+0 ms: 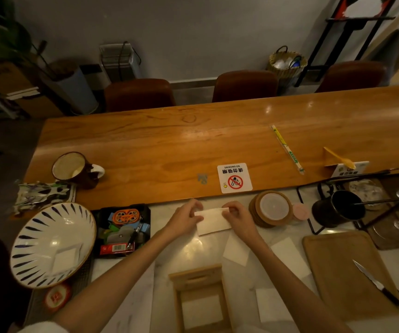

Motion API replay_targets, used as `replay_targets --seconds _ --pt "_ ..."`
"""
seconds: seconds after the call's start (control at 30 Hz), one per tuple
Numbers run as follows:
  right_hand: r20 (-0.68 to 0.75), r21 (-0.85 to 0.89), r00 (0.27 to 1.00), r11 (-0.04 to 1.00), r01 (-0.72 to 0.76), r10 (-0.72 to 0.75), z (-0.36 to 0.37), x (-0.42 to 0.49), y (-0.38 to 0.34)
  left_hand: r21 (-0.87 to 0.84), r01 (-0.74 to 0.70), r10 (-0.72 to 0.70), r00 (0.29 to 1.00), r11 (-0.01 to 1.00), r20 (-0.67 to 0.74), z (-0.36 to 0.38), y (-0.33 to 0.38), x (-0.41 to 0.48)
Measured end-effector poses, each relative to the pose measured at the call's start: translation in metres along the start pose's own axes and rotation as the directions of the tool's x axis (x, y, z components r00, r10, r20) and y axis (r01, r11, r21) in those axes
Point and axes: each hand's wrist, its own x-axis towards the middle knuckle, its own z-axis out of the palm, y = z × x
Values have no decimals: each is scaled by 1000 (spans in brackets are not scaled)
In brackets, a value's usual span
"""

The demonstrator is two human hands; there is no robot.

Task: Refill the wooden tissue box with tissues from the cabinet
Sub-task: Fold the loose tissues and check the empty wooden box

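A white tissue (214,223) lies on the pale counter just below the wooden bar top. My left hand (186,216) pinches its left edge and my right hand (238,216) pinches its upper right edge. The open wooden tissue box (202,300) sits near me at the bottom centre, with a white tissue lying flat inside it. Three more loose tissues lie on the counter to the right: the nearest tissue (235,251) by my right forearm, a second tissue (289,257) further right, and a third tissue (273,306) beside the box.
A striped bowl (49,243) and a black tray of small items (121,230) stand at the left. A wooden cutting board (342,272) carries a knife (377,283) at the right. Stacked coasters (271,209), a dark cup (337,209) and a brown mug (75,169) lie further off.
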Motion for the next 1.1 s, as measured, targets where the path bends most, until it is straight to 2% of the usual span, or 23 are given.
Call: replay_targets --seconds 0.07,0.17,0.3,0.43,0.53,0.63,0.73,0.9,1.0,1.1 --pt "22 195 997 978 -80 77 -5 -7 -9 -89 32 -31 999 996 19 -11 14 -3" --pt "129 330 983 929 -169 133 -17 -13 -19 -187 127 -117 991 974 62 -25 44 -11" --pt "158 288 976 938 -192 151 -40 -22 -29 -133 220 -199 968 966 155 -28 87 -30" --pt "157 346 977 918 -192 145 -69 -34 -29 -173 188 -190 982 967 8 -7 136 -46" --pt "198 336 973 924 -184 122 -93 -46 -21 -244 199 -214 976 949 -38 28 158 -67" --pt "236 283 965 942 -178 111 -112 -63 -11 -347 184 -228 970 920 -90 77 162 -92" --pt "181 183 976 971 -153 120 -121 -72 5 -421 216 -292 948 881 -125 121 150 -104" --pt "139 -86 989 995 -45 57 -120 -66 45 -273 282 -343 916 920 -207 168 127 -99" --pt "179 -261 983 962 84 -38 -109 -61 51 -223 306 -359 896 926 -261 179 124 -90" --pt "226 -335 967 923 191 -118 -92 -52 50 -149 330 -361 875 932 -323 179 120 -79"
